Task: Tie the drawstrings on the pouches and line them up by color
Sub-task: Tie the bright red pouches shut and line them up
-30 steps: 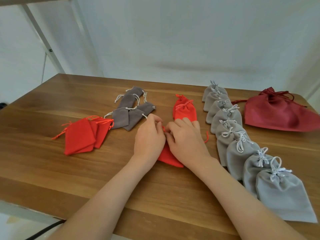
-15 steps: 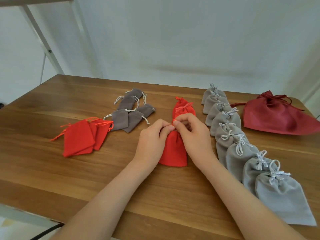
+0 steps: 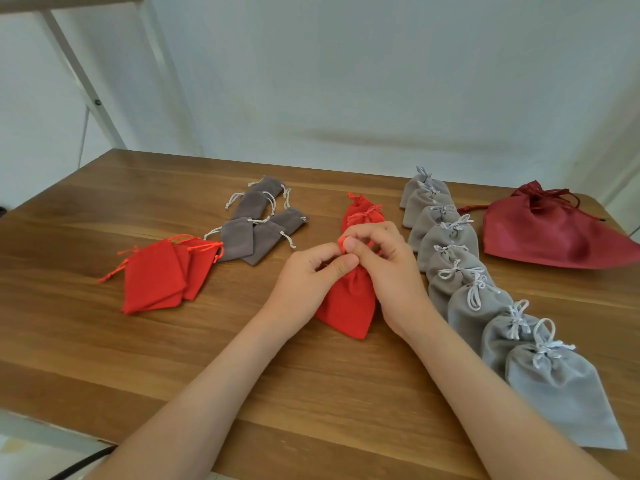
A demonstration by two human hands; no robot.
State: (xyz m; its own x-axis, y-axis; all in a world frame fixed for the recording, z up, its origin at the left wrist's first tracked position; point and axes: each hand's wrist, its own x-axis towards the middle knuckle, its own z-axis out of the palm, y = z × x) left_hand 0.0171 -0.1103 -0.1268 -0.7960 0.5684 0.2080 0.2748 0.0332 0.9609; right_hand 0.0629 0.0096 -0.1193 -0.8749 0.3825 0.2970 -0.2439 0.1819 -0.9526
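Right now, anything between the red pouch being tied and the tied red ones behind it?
Nothing visible. The red pouch, pinched by the left hand and right hand, lies just in front of the tied red pouches.

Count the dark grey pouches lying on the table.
5 dark grey pouches, overlapping in one cluster left of centre: back, middle, right, front left, front right. Another could be hidden beneath.

Plain indoor work spot, wooden table [image 3: 104,341] against bare white wall [image 3: 346,81], white metal frame [image 3: 83,77] at left
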